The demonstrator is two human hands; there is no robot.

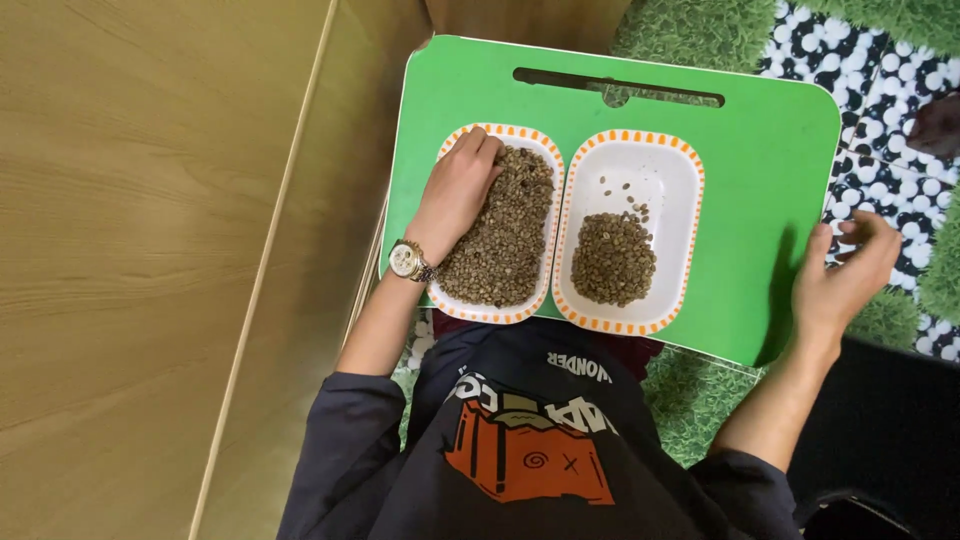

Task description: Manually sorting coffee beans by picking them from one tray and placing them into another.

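Two white rectangular dishes with orange-dashed rims sit side by side on a green tray table [760, 160]. The left dish [448, 300] is nearly full of small grey-green beans [505, 240]. My left hand [455, 190], with a wristwatch [410, 262] on the wrist, rests in that dish with its fingers on the beans. The right dish [660, 165] holds a smaller pile of beans [612, 258] at its near end and a few loose ones farther up. My right hand [845, 275] is off the tray's right edge, fingers loosely curled, holding nothing I can see.
The tray has a long slot handle [560, 78] at its far edge. A wooden panel [140, 250] fills the left. Green shaggy mat [700, 30] and a black-and-white patterned surface [880, 90] lie to the right. My dark printed shirt [530, 440] fills the bottom.
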